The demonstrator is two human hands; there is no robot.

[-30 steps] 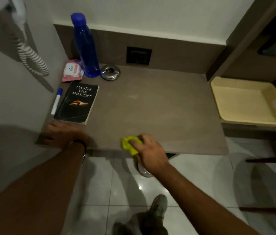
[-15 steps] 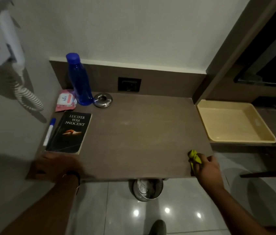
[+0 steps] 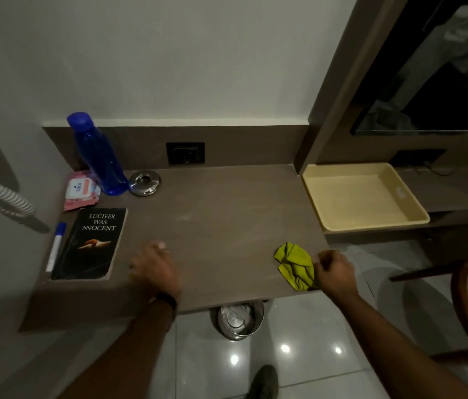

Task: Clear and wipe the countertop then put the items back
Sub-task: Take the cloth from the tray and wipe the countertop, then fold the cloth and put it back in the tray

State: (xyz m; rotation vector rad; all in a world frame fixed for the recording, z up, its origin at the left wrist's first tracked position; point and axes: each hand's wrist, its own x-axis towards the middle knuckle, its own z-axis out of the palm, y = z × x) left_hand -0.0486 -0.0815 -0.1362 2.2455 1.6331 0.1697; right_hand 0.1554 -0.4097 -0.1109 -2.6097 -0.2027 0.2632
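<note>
The right hand (image 3: 333,272) is curling its fingers tightly against the 3 o'clock edge of the crumpled yellow-green cloth (image 3: 294,264) lying at 5 o'clock on the brown desk (image 3: 227,220), any pinch being hidden, while the blurred left hand (image 3: 155,269) is reaching over the desk at 7 o'clock, fingers loosely extended, holding nothing.

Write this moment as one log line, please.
right hand: grips yellow cloth at front-right corner of countertop | left hand: over countertop, blurred | book, blue bottle, marker: left side, uncleared
</note>
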